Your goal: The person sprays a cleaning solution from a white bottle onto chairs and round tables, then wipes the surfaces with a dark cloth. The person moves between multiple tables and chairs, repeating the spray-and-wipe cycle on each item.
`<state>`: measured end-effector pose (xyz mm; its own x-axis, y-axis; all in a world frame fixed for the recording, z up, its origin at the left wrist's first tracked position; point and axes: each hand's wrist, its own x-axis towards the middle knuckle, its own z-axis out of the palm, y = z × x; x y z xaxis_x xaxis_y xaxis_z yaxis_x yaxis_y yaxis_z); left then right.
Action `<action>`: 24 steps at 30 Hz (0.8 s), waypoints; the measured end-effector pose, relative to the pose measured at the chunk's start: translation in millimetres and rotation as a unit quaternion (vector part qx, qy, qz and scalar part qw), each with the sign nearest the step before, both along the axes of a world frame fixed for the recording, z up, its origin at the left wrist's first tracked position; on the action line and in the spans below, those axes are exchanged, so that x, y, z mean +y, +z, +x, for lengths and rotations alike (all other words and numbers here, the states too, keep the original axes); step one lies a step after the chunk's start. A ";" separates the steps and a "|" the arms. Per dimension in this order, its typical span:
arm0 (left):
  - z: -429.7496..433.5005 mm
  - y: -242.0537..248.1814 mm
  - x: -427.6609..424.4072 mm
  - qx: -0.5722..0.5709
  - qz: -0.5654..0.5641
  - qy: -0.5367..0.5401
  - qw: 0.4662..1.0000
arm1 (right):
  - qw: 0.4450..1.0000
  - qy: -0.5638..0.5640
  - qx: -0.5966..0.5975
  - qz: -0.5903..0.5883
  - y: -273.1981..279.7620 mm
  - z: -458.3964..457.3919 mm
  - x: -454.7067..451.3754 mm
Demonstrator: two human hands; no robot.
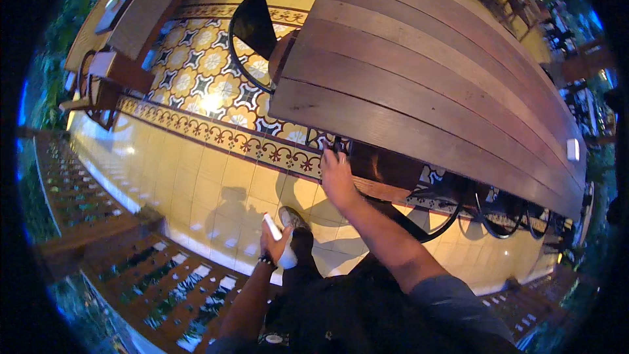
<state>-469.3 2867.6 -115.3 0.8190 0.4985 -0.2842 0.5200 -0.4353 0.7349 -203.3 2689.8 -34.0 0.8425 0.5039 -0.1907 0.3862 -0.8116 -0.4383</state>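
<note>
My left hand [276, 240] holds a white spray bottle [273, 226] with a red tip, low beside my leg. A dark bracelet is on that wrist. Out ahead, my right hand [335, 169] is closed on a dark part of a chair, by the near edge of the long wooden plank table [417, 73]. The grasped part is small and partly hidden by the fingers. Just right of this hand, the chair's wooden seat [383, 188] sits partly under the table, with its curved black backrest [417, 233] on my side.
Several round-backed chairs [496, 231] line the table's near side, and another chair [253, 34] stands at its left end. A small white object [573, 149] lies on the far right tabletop. Wooden benches [142, 14] stand at upper left. A wooden railing [162, 275] runs behind me.
</note>
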 end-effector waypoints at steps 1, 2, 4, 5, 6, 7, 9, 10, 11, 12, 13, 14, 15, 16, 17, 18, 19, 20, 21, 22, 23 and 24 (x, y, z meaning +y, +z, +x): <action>-8.1 0.5 27.7 0.031 -0.020 -0.022 0.999 | 0.993 -0.023 0.092 -0.070 -13.1 28.3 15.7; -16.4 1.2 55.1 0.013 0.025 -0.071 0.997 | 0.977 -0.060 0.168 -0.120 -23.7 47.9 23.8; -28.9 5.3 106.6 0.059 0.037 -0.113 0.991 | 0.967 -0.172 0.180 -0.063 -34.9 69.6 25.8; -34.2 10.0 129.2 0.044 0.002 -0.098 0.994 | 0.972 -0.163 0.163 -0.054 -34.2 69.3 21.8; -34.2 15.7 147.9 0.062 -0.017 -0.095 0.993 | 0.988 -0.106 0.104 -0.039 -28.3 59.9 13.7; -26.9 23.6 167.7 0.112 -0.048 -0.076 0.990 | 0.995 -0.082 0.053 -0.030 -18.9 46.2 7.3; -5.1 45.1 200.2 0.094 -0.041 -0.136 0.985 | 0.992 -0.062 0.103 -0.044 11.4 6.6 -4.3; 10.5 55.9 211.7 0.078 -0.018 -0.168 0.983 | 0.995 0.068 0.031 -0.063 29.7 -17.3 -8.9; 29.0 65.6 218.4 0.060 0.006 -0.164 0.985 | 0.986 0.154 -0.019 -0.065 47.0 -43.6 -10.8; 48.4 75.5 221.0 0.025 0.032 -0.163 0.986 | 0.968 0.198 0.086 -0.129 64.4 -62.3 -15.6; 68.3 86.1 223.2 -0.008 0.057 -0.162 0.985 | 0.985 0.090 0.143 -0.019 75.5 -78.6 -12.8; 91.9 95.4 224.7 -0.073 0.003 -0.156 0.985 | 0.975 -0.017 0.210 0.070 83.3 -90.9 -8.2; 120.2 103.7 225.0 -0.140 -0.053 -0.152 0.977 | 0.960 -0.095 0.227 0.133 86.8 -97.6 0.3; 145.9 113.6 225.3 -0.130 -0.131 -0.149 0.971 | 0.933 -0.184 0.257 0.171 88.1 -101.0 10.1; 170.3 123.1 225.3 -0.118 -0.210 -0.145 0.960 | 0.884 -0.292 0.307 0.199 85.8 -98.9 22.9; 196.1 131.0 224.3 -0.141 -0.192 -0.162 0.958 | 0.804 -0.363 0.387 0.270 81.6 -94.8 37.7; 223.9 138.2 223.9 -0.186 -0.167 -0.182 0.951 | 0.750 -0.384 0.418 0.340 77.4 -87.9 53.3; 250.3 144.1 223.2 -0.195 -0.196 -0.178 0.945 | 0.682 -0.419 0.456 0.389 72.8 -80.2 70.5; 274.9 148.2 218.9 -0.191 -0.226 -0.140 0.945 | 0.598 -0.449 0.498 0.438 68.7 -72.0 87.5; 296.7 151.5 221.7 -0.177 -0.211 -0.144 0.950 | 0.626 -0.444 0.490 0.413 64.2 -61.6 104.6; 318.3 153.0 225.5 -0.143 -0.193 -0.148 0.959 | 0.662 -0.431 0.477 0.384 59.9 -50.9 120.8; 337.2 153.7 228.3 -0.142 -0.173 -0.149 0.963 | 0.683 -0.401 0.475 0.382 54.9 -38.7 137.1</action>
<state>-132.2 3095.9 38.4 0.9803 0.1447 -0.1346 0.1665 -0.2379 0.9569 -242.0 2826.9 20.9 0.5845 0.2115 -0.7834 -0.8029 0.0113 -0.5960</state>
